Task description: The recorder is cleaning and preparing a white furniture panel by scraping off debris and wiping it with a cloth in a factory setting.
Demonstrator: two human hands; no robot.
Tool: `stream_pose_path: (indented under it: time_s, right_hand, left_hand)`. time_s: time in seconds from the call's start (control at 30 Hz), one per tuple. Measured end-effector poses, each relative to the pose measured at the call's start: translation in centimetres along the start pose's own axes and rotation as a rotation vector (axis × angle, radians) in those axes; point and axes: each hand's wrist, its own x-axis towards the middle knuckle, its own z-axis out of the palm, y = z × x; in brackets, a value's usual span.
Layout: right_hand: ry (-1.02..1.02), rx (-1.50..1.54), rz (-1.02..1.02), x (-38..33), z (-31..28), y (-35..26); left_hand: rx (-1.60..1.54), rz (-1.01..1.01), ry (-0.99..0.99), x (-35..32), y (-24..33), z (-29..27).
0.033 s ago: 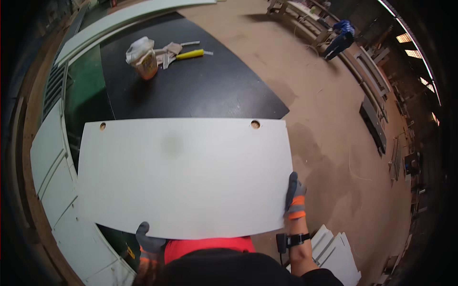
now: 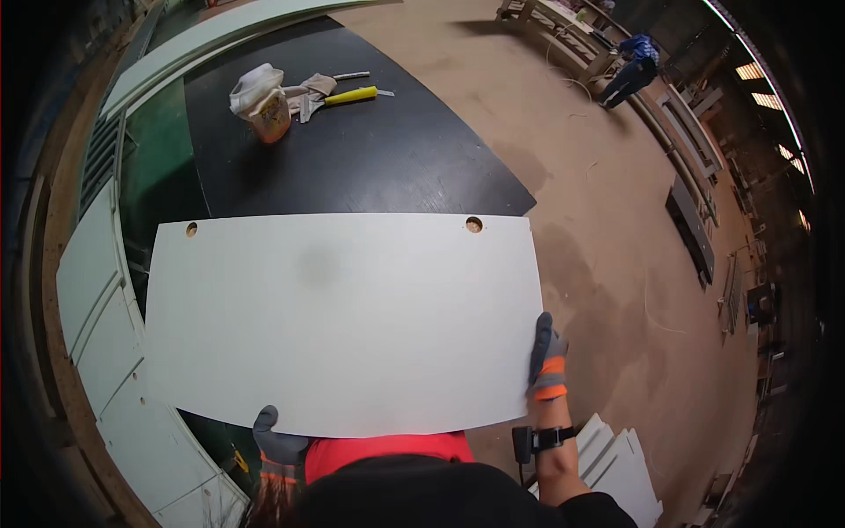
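Panel (image 2: 343, 326), white and near rectangular, spanned the foreground between a person's gloved hands, two round holes (image 2: 473, 224) set near its far edge. At the near edge, toward the left corner, the left hand (image 2: 280, 446) clasped the board with its thumb laid over the top face; the right hand (image 2: 547, 356) gripped the right edge in similar fashion. Fingers of both hands were closed on the board, though those beneath it were hidden, and how far they wrapped under could not be told. A strapped black device (image 2: 553, 438) sat on the right wrist. Just beyond, on a black worktop (image 2: 352, 167), stood a tub (image 2: 275, 125) topped with white material (image 2: 258, 86), beside a crumpled beige cloth (image 2: 319, 84) and a yellow-handled tool (image 2: 350, 96). White boards (image 2: 99, 326) lay along the left, with more pale boards (image 2: 623, 471) at lower right. Across the brown floor (image 2: 607, 264), a person in blue (image 2: 635, 70) stood near a wooden bench (image 2: 563, 26).
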Motion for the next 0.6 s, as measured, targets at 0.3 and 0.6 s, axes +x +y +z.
stream_pose_path:
  time_s: [0.3,0.6]
  right_hand:
    - [-0.166,0.08,0.083,15.9,2.9,-0.4]
    - [-0.372,-0.137,0.006,33.4,4.4,-2.0]
  left_hand:
    - [-0.137,0.077,-0.035,2.5,-8.8,5.5]
    - [-0.005,0.11,-0.104,4.0,-21.8,17.9]
